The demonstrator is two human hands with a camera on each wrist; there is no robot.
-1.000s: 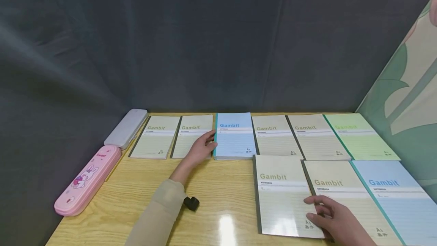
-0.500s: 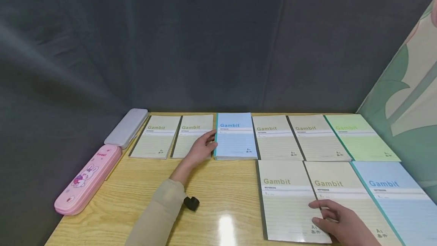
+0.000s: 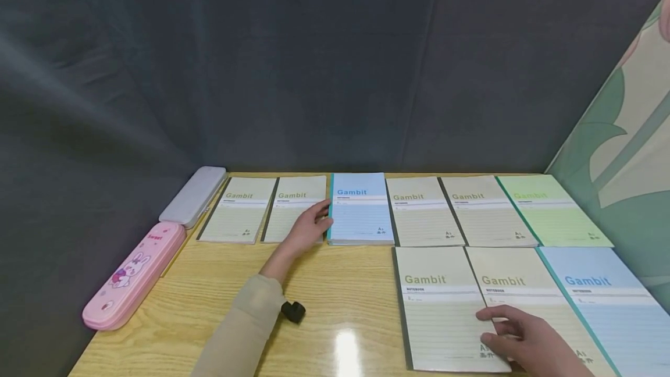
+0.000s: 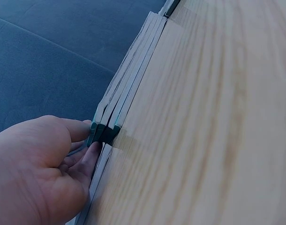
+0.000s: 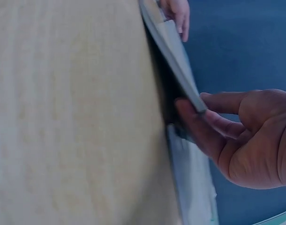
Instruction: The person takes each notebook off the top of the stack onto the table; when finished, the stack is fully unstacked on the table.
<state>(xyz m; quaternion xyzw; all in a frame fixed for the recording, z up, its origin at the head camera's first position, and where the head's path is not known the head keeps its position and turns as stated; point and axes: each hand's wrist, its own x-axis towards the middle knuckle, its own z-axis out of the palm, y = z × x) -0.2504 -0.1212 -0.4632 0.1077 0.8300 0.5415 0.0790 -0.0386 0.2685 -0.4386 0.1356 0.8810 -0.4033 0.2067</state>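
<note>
While the left hand (image 3: 309,227) rests at the back edge of the tabletop (image 3: 324,290), its fingers pinch the spine of the blue notebook (image 3: 361,208) in the back row. The right hand (image 3: 528,339), at the front right corner, grips the lower right corner of a cream notebook (image 3: 445,307), thumb under and fingers on the cover. A pink pencil case (image 3: 133,275) and a grey case (image 3: 193,195) lie along the left edge.
</note>
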